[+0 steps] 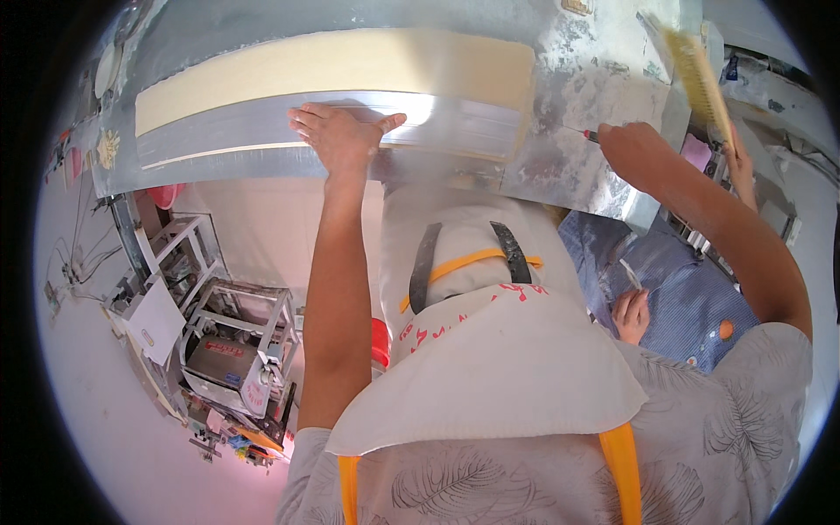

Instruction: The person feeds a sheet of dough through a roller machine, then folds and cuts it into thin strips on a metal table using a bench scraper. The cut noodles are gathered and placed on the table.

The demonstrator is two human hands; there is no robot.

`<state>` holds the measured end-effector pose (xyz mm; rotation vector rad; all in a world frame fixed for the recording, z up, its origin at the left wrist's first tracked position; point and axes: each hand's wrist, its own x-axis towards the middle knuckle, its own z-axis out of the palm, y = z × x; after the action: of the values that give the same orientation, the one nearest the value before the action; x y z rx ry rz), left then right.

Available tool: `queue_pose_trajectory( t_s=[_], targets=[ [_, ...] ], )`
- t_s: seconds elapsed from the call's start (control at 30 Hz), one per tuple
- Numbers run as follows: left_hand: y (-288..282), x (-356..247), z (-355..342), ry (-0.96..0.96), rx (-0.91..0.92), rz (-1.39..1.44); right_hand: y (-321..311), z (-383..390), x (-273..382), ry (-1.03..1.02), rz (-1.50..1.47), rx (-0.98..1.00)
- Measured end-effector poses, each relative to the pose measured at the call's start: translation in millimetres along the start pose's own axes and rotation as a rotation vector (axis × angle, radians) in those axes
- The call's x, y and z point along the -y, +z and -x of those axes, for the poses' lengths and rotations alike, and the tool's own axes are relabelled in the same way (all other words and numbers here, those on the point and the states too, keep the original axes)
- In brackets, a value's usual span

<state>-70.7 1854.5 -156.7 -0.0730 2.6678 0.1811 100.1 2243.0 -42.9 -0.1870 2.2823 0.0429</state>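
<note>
My left hand [337, 136] lies flat with its fingers spread on a long, wide metal straightedge [210, 129]. The straightedge rests along a cream-coloured flat sheet [350, 61] that looks like rolled dough, with a thin strip of it showing along the near edge. To the right, my right hand [632, 150] is closed round a slim tool [591, 136] with a red and dark body and a thin tip pointing left. Its tip is above the bare metal table, apart from the sheet; whether it is a knife cannot be told.
White powder marks the metal tabletop [577, 96]. On the right a co-worker in a blue apron [665, 271] holds a long yellow-bristled brush [700, 83]; their other hand [630, 315] holds a small pale tool. A white metal frame [236, 324] stands at lower left.
</note>
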Motion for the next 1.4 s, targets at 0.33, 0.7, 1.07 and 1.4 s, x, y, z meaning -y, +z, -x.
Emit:
queue_pose_trajectory(
  t_s=[0.33,0.7,1.07,1.4],
  targets=[
    [-18.6,5.2,4.8,0.033,-0.012,0.103,-121.7,-54.2,87.9,0.091,-0.304,-0.306],
    [-122.8,211.6,-111.3,-0.100,-0.338,0.344,-300.1,-293.9,350.8,-0.357,-0.368,-0.460],
    [-120.4,251.3,-146.3,-0.061,-0.224,0.377,-431.4,-511.4,596.3,-0.437,-0.176,-0.526],
    [-140.3,260.7,-147.4,-0.075,-0.052,0.314,-454.1,-537.6,646.3,-0.413,-0.033,-0.402]
  ],
)
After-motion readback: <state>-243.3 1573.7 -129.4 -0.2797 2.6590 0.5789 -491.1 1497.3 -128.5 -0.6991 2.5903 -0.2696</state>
